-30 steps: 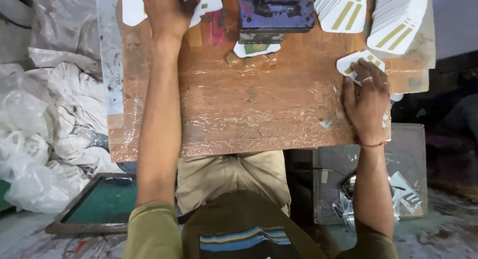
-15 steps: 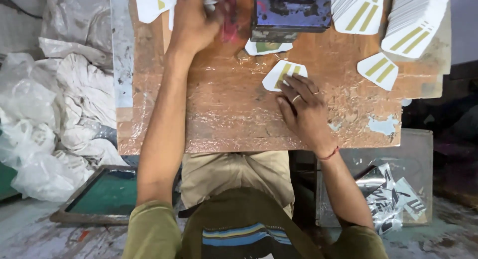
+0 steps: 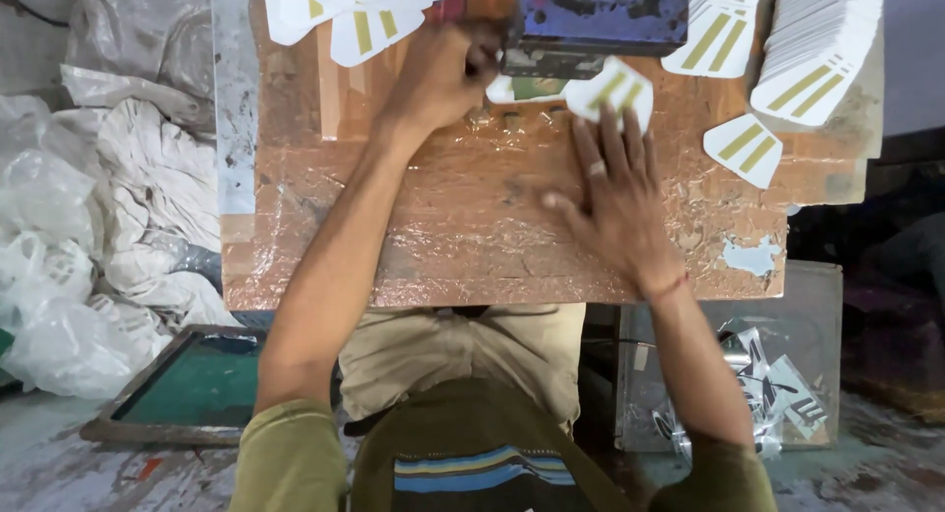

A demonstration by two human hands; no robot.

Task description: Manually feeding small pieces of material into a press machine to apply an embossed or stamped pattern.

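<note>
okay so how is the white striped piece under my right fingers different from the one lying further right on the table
The piece under the right hand, call it the held piece, sits against the dark machine, fingertips on its lower edge. The loose piece lies alone on the table, touched by nothing, its point toward the left. Both are white cut-outs with two mustard stripes.

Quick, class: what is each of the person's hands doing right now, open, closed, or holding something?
Left hand: closed in a fist at the dark press block; what it grips cannot be told.
Right hand: open, flat, fingertips on a white striped card.
</note>
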